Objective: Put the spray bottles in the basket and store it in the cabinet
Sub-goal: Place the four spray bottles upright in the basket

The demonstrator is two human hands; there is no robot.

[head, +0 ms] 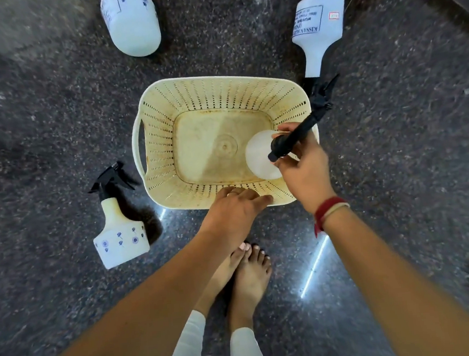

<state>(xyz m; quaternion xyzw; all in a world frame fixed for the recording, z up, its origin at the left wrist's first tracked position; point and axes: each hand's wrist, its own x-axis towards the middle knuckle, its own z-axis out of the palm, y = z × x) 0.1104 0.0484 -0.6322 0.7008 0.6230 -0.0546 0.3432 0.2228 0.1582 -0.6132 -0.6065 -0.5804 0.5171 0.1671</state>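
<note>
A: Let's start at our right hand (303,166). Its grip is closed around the neck of the white spray bottle (262,155), just under the black trigger head, and the bottle hangs upright over the basket's 4 o'clock corner.

B: And our left hand (236,209) rests on the near rim of the basket (164,98), at 6 o'clock. The fingers lie flat along the edge, mostly open; we can't tell if they curl under it.

A: Good enough to steady it. We think the step is lowering this first bottle in, so we should keep it upright, bring it down onto the flat bottom near that corner, and let go only once it stands.

B: Agreed. Tucking it into the corner leaves room for the rest. The basket's floor is bare otherwise.

A: Three more wait on the dark stone floor (38,124): a flowered bottle (119,230) lying at 8 o'clock of the basket, a labelled bottle (318,28) lying at 1 o'clock with its black nozzle touching or nearly touching the rim, and another flowered one (131,22) at 11 o'clock, cut off by the frame.

B: The basket itself is cream plastic with slotted walls, a handle slot at 9 o'clock, and brownish staining inside. It looks light, so holding it makes sense.
</note>
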